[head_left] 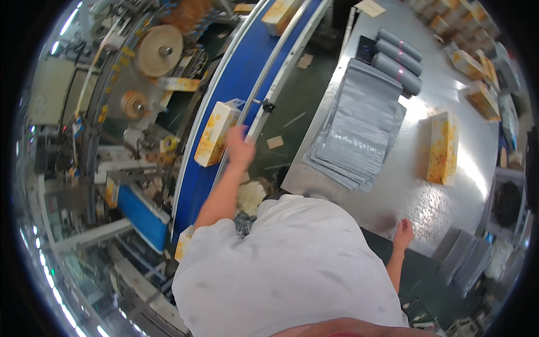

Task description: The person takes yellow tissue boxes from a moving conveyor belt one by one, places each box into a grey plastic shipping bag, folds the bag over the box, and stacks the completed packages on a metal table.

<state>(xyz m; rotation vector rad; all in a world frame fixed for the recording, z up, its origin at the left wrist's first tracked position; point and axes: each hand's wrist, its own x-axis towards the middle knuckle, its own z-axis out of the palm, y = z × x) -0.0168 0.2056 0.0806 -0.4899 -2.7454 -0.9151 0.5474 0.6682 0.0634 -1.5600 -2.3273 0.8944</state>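
From where I watched, the left hand was stretched out to the blue conveyor belt on the left, its fingers touching the right edge of a yellow-and-white printed carton that lay on the belt. The hand was blurred, so I could not tell whether it was closed on the carton or only resting against it. A second carton of the same kind rode farther up the belt, and a metal guide rail ran along the belt's right side.

The right hand sat at the near edge of the grey metal counter, fingers loosely curled and holding nothing that I could see. On the counter, well apart from that hand, another matching carton lay on its own. To its left spread a stack of flat grey plastic bags, with three grey rolls just beyond it. More cartons lined the far right. Tape reels stood on the machine at far left.
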